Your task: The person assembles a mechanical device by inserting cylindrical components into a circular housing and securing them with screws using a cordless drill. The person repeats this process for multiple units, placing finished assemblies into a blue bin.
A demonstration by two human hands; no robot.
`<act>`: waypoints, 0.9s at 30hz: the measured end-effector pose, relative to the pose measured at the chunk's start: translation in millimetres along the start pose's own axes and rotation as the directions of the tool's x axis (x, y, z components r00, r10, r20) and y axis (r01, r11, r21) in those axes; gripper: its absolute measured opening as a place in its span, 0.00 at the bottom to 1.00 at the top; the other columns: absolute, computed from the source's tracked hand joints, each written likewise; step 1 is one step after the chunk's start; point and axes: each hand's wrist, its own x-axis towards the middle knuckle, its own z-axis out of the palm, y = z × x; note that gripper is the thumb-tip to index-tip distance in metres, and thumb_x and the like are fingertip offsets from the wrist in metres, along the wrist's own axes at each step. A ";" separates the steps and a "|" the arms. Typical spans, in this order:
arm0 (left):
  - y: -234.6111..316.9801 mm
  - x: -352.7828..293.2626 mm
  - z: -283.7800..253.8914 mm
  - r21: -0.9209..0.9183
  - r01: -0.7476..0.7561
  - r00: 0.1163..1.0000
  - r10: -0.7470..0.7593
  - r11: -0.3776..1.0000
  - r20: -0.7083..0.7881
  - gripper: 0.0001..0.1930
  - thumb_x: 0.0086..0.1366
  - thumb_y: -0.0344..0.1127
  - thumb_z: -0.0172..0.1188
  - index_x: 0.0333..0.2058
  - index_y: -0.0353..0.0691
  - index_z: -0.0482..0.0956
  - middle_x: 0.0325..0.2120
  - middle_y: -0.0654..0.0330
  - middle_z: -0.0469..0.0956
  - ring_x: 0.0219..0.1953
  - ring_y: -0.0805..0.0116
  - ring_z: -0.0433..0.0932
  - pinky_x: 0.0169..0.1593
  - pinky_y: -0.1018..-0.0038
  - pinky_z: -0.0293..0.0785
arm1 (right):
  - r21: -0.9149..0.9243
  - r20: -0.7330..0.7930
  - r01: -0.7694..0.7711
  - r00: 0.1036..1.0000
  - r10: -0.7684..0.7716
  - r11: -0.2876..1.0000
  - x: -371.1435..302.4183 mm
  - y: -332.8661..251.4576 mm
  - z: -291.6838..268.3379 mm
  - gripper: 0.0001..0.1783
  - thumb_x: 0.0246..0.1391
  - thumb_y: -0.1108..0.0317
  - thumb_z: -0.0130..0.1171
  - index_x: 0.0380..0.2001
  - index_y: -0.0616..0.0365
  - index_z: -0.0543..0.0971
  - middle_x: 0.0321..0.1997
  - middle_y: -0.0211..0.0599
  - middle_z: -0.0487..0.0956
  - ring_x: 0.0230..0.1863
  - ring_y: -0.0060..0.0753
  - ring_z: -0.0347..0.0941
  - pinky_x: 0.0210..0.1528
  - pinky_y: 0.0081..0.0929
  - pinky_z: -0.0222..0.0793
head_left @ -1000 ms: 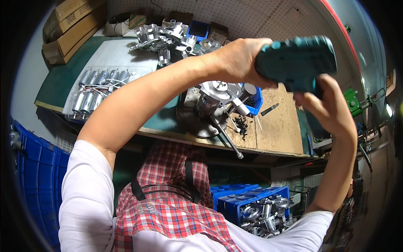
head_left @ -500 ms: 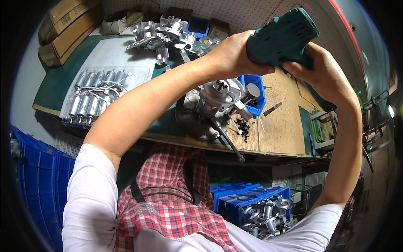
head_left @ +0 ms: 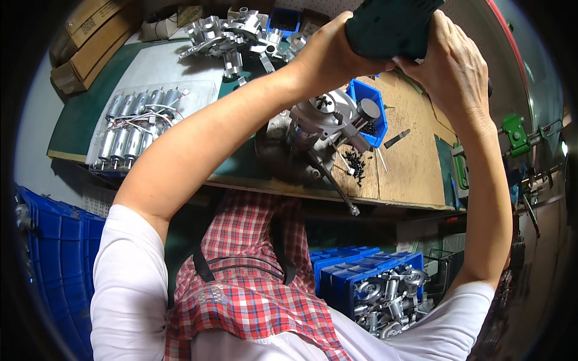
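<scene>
Both hands are raised high near the top edge of the view, wrapped around a dark green power tool. The left hand closes over its left side, fingers curled under the body, so its grip is clamped on the tool. The right hand covers the tool's right side from behind, fingers bent over it, its grip also clamped on the tool. The tool's upper part runs out of the picture, so its tip cannot be seen.

Below the arms lies a surface, part green mat and part bare wood. On it, under the left forearm, stands a silver metal motor housing on a round plate, with a long metal rod slanting from it toward the front edge. Just beside the housing sits a small blue bin, and a scatter of dark screws lies near it. Farther left, a row of small grey cylinders with wires rests on a clear sheet. At the back is a pile of silver metal parts. Below the surface, blue crates hold more metal parts
</scene>
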 end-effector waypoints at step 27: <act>0.5 0.0 -6.2 -0.123 0.014 1.000 -0.012 0.992 0.013 0.29 0.52 0.28 0.71 0.53 0.32 0.69 0.41 0.54 0.78 0.45 0.67 0.77 0.50 0.70 0.75 | 0.101 -0.029 0.056 0.998 -0.053 0.993 16.9 3.5 1.2 0.28 0.29 0.67 0.75 0.35 0.62 0.71 0.31 0.53 0.78 0.34 0.59 0.77 0.39 0.46 0.74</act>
